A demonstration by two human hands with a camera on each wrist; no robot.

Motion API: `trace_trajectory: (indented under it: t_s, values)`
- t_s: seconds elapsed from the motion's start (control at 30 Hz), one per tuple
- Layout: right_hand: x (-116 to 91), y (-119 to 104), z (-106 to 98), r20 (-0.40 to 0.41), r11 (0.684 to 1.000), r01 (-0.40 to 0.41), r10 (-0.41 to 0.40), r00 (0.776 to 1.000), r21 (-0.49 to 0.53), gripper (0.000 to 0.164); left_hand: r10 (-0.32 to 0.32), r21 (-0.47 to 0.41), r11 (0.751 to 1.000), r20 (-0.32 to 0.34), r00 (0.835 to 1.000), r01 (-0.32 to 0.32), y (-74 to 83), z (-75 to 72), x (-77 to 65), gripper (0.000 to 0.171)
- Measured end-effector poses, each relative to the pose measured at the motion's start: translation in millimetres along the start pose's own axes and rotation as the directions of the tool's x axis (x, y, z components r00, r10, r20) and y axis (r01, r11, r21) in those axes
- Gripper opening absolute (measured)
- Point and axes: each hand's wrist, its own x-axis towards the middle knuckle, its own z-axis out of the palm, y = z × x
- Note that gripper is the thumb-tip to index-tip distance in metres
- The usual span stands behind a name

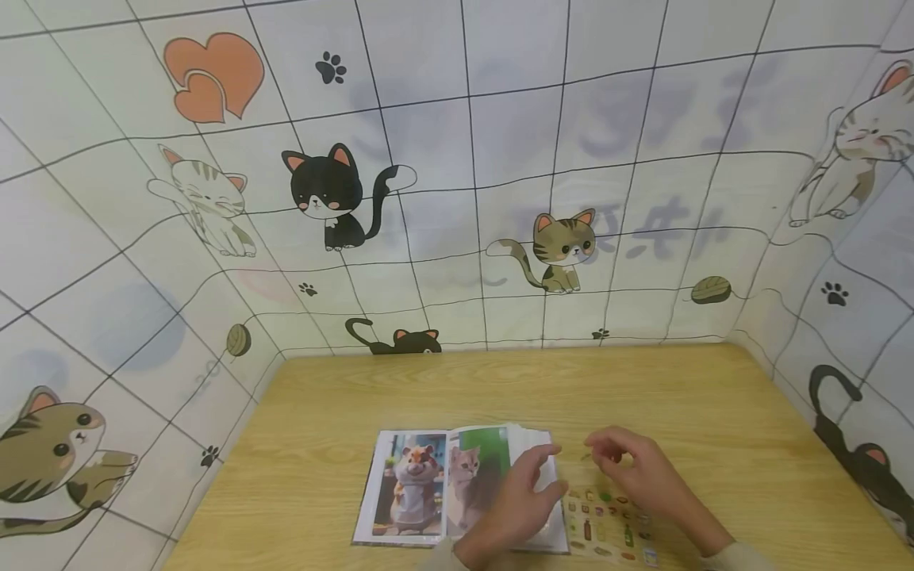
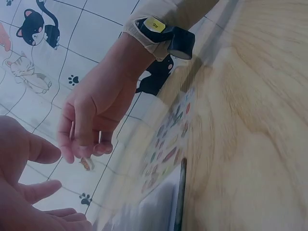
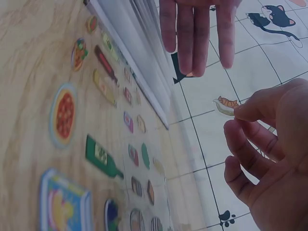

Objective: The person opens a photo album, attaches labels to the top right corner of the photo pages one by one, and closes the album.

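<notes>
A small food sticker [image 3: 225, 106], orange-brown with a pale edge, is pinched between the thumb and fingertip of my right hand [image 1: 639, 469]. That hand is raised above the far end of a clear sticker sheet [image 1: 600, 530] of food and bottle pictures. Over the right page of an open photo album [image 1: 362, 507], my left hand [image 1: 521, 500] hovers with its fingers extended, holding nothing. The right wrist view shows the left fingers [image 3: 192, 38] hanging straight, apart from the sticker. A hamster picture [image 1: 414, 484] fills the left page; a cat picture [image 1: 464, 476] on the right is partly hidden.
The album and sheet lie side by side on a wooden table [image 1: 286, 444]. Behind it and along both sides hangs a white gridded sheet [image 1: 443, 190] printed with cartoon cats. A strap with a dark device [image 2: 180, 44] sits on the right wrist.
</notes>
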Motion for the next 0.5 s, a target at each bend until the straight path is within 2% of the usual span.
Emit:
trace_trajectory:
  t_s: [0.1,0.23,0.37,0.5]
  values:
    - [5,-3,3,0.020,0.998,-0.059,0.058,0.998,0.031,0.022,0.048,0.024,0.999,-0.026,0.998,-0.048,-0.6,-12.6,-5.8,0.039]
    - [13,-10,7,0.069,0.989,-0.119,0.113,0.991,0.089,0.022,0.041,0.096,0.995,-0.031,0.999,-0.038,-5.3,-30.5,-13.6,0.035]
    - [25,-18,13,0.132,0.983,-0.126,0.108,0.985,0.136,0.022,0.020,0.178,0.984,-0.010,1.000,-0.018,-14.3,-44.6,-21.9,0.036]
    - [39,-27,21,0.194,0.983,-0.102,0.072,0.978,0.150,0.020,0.062,0.231,0.971,-0.013,0.998,-0.057,-22.9,-56.3,-29.7,0.038]
